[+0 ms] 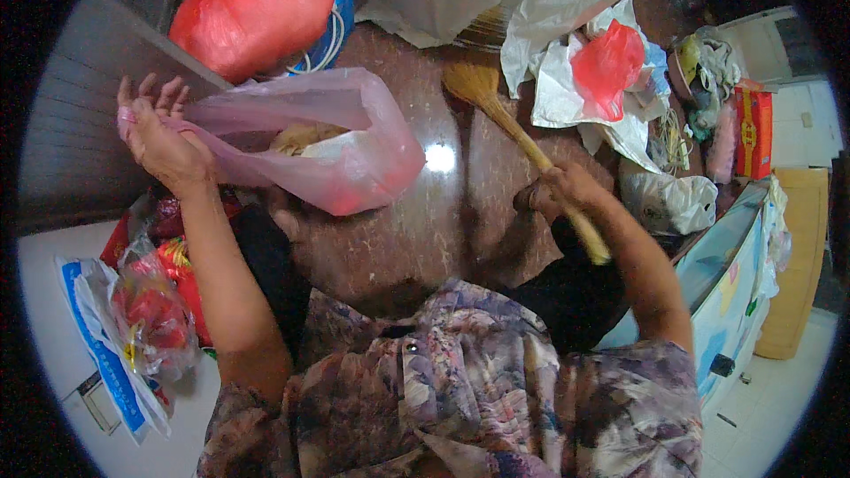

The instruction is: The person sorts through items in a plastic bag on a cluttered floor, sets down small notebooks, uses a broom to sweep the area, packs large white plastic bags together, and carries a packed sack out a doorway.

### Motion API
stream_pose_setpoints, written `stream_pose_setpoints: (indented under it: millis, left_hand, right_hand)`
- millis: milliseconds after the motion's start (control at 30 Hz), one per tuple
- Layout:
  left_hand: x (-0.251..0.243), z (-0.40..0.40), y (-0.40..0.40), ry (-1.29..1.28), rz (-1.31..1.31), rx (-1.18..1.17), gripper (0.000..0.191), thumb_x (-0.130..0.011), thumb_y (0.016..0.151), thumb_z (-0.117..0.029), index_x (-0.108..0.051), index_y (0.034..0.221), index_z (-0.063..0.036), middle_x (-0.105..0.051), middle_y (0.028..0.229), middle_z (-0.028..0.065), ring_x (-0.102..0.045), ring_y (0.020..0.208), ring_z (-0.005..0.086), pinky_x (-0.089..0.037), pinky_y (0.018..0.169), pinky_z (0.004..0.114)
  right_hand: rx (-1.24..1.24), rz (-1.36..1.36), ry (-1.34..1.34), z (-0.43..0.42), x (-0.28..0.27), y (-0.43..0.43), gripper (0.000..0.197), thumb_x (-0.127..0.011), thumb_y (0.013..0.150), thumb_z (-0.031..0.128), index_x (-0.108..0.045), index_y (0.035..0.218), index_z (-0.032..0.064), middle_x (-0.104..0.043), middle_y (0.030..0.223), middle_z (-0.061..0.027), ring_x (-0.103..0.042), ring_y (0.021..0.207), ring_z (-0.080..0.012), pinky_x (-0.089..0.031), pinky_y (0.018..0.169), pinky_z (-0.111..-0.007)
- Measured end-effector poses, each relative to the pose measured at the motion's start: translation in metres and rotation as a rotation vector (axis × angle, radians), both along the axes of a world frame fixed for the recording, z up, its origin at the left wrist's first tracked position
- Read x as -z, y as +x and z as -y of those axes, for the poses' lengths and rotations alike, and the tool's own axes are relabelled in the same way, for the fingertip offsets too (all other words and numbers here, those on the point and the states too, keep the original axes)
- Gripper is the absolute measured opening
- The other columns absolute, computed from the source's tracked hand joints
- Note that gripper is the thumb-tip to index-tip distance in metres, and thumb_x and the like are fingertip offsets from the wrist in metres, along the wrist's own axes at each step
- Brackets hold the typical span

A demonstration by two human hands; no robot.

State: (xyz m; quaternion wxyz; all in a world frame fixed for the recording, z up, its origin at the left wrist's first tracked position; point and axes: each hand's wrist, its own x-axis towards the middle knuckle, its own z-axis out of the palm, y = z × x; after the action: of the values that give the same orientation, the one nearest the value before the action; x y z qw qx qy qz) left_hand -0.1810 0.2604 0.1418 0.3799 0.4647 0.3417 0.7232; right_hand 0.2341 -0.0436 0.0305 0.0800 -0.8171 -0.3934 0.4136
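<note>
A translucent pink plastic bag [392, 146] hangs from my left hand [159, 126] by its handle, which loops about the hand while the fingers stay spread. Its mouth gapes, showing something tan and something white inside; what they are, I cannot tell. My right hand [568, 186] grips the handle of a short straw hand broom [511, 119]. The broom's bristle end points away from me, over a reddish-brown marbled surface [398, 239], beside a large whitish sack [438, 0].
A full red plastic bag [255, 13] stands at the far left by a dark panel [86, 99]. White sheeting [558, 93] with a crumpled red bag [607, 70] lies at right, near a white plastic bag [671, 199] and a red box [754, 133]. Clear-wrapped red items [156, 318] sit at my left.
</note>
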Motion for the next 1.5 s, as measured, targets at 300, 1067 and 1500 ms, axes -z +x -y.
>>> stream_pose_setpoints:
  millis: [300,1067,1500]
  left_hand:
    - [-0.018,-0.016,-0.031,0.166,-0.143,-0.177,0.036,-0.040,0.089,-0.017,-0.036,0.121,0.0000,-0.049,0.107,0.0186,-0.058,0.083,0.0294,-0.049,0.074,0.039]
    - [0.017,-0.073,-0.058,0.207,-0.018,-0.020,0.044,-0.040,0.083,-0.015,-0.029,0.122,0.0028,-0.043,0.106,0.0226,-0.055,0.079,0.0389,-0.051,0.068,0.048]
    - [0.029,-0.115,-0.129,0.067,0.249,0.050,0.031,-0.038,0.082,-0.028,-0.033,0.098,-0.0015,-0.038,0.101,0.0180,-0.048,0.086,0.0391,-0.044,0.073,0.051]
  right_hand:
    - [-0.373,0.723,-0.021,0.015,-0.044,0.026,0.052,-0.057,0.077,0.017,-0.038,0.126,0.0114,-0.058,0.089,-0.0209,-0.059,0.084,-0.0387,-0.048,0.069,-0.047]
    - [-0.525,0.525,-0.071,0.050,-0.163,0.022,0.036,-0.057,0.077,0.022,-0.054,0.110,0.0080,-0.063,0.090,-0.0159,-0.062,0.080,-0.0327,-0.049,0.069,-0.042]
    - [-0.646,0.005,-0.264,0.036,-0.080,0.044,0.048,-0.067,0.053,0.017,-0.062,0.099,0.0044,-0.062,0.078,-0.0147,-0.060,0.072,-0.0268,-0.047,0.067,-0.035]
